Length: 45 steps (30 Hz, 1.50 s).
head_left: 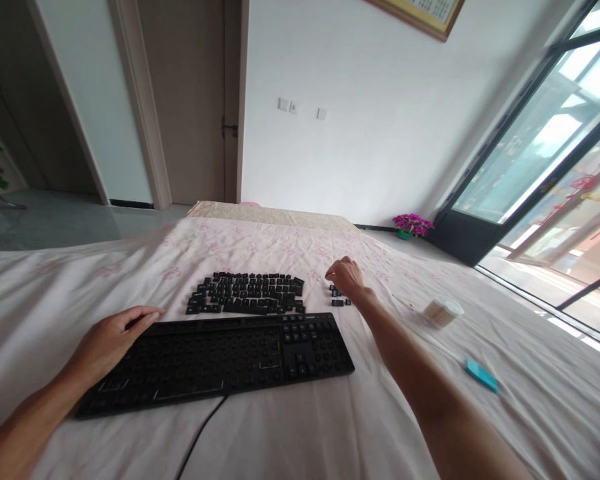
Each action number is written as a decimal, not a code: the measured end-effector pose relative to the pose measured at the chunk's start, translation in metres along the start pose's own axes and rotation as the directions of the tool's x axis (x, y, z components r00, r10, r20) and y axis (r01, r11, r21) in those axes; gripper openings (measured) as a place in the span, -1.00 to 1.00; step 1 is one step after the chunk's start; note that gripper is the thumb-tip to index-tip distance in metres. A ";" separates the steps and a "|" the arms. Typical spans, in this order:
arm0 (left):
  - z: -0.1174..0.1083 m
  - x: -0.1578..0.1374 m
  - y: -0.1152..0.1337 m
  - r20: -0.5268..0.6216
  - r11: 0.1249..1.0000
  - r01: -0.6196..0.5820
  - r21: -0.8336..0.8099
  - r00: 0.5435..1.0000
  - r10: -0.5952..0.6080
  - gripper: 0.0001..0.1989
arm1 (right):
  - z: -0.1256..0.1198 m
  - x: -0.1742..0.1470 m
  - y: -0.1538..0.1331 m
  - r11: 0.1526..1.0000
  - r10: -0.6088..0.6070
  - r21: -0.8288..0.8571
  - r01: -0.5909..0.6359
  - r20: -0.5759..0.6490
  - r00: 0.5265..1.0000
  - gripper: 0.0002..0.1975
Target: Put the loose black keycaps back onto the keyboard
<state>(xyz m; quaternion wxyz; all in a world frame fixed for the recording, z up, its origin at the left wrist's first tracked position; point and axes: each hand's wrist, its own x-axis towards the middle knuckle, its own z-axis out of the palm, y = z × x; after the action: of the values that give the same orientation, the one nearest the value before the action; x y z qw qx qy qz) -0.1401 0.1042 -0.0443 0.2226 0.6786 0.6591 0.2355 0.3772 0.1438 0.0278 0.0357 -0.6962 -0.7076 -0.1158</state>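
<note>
A black keyboard (240, 353) lies on the sheet, most of its keys taken off; several keys stay on at its right part. At its far left edge is my left hand (113, 337), thumb and forefinger closed about the rim. Beyond the keyboard, loose black keycaps (253, 288) lie in rough rows. My right hand (347, 277) is bent over a smaller group of keycaps (337, 303) to the right of those rows. Its fingertips are drawn together low over the cloth; what they hold, if anything, is hidden.
A clear tub of cotton swabs (443, 312) stands on the right, with a few loose swabs (404, 302) beside it. Nearer lies a blue-handled tool (481, 375). The keyboard's cable (203, 430) runs toward me over the wrinkled floral sheet (300, 427).
</note>
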 end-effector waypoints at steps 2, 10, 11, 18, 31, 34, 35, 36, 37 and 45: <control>0.000 0.000 0.000 -0.003 1.000 -0.006 0.000 1.000 0.006 -0.55 | -0.007 -0.019 -0.010 0.998 -0.034 0.059 0.037 -0.044 0.998 -0.83; 0.000 -0.001 0.001 -0.015 1.000 -0.019 0.019 1.000 0.019 -0.55 | -0.023 -0.117 -0.050 0.884 -0.245 0.328 0.333 -0.282 0.928 -0.86; 0.000 -0.001 0.000 -0.014 1.000 -0.013 0.024 1.000 0.013 -0.55 | -0.024 -0.125 -0.052 0.884 -0.248 0.323 0.336 -0.284 0.926 -0.86; 0.002 0.002 -0.006 -0.013 0.999 -0.025 0.020 1.000 0.025 -0.55 | -0.025 -0.152 -0.057 0.897 -0.265 0.284 0.339 -0.268 0.926 -0.85; -0.001 0.001 -0.002 -0.028 0.998 -0.041 0.044 0.999 0.042 -0.50 | -0.018 -0.152 -0.059 0.918 -0.308 0.173 0.356 -0.254 0.917 -0.85; -0.001 0.001 -0.003 -0.019 0.998 -0.042 0.048 0.999 0.043 -0.51 | -0.023 -0.151 -0.061 0.911 -0.335 0.168 0.377 -0.232 0.913 -0.86; -0.001 0.001 -0.003 -0.015 0.998 -0.038 0.053 0.999 0.039 -0.51 | -0.025 -0.151 -0.061 0.909 -0.343 0.165 0.382 -0.223 0.913 -0.85; -0.001 0.001 -0.002 -0.011 0.998 -0.034 0.059 0.999 0.035 -0.52 | -0.026 -0.151 -0.062 0.908 -0.349 0.161 0.386 -0.215 0.912 -0.84; -0.001 0.001 -0.002 -0.010 0.998 -0.030 0.063 0.999 0.030 -0.53 | -0.027 -0.152 -0.062 0.908 -0.354 0.158 0.388 -0.210 0.912 -0.84; -0.002 0.000 0.001 -0.011 0.999 -0.028 0.043 1.000 0.028 -0.52 | -0.022 -0.156 -0.063 0.915 -0.340 0.149 0.376 -0.222 0.914 -0.86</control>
<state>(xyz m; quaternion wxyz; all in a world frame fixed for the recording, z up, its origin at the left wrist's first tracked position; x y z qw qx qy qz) -0.1410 0.1038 -0.0421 0.2006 0.6910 0.6558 0.2284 0.3162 -0.0133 0.0087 0.1472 -0.5333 -0.8245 -0.1192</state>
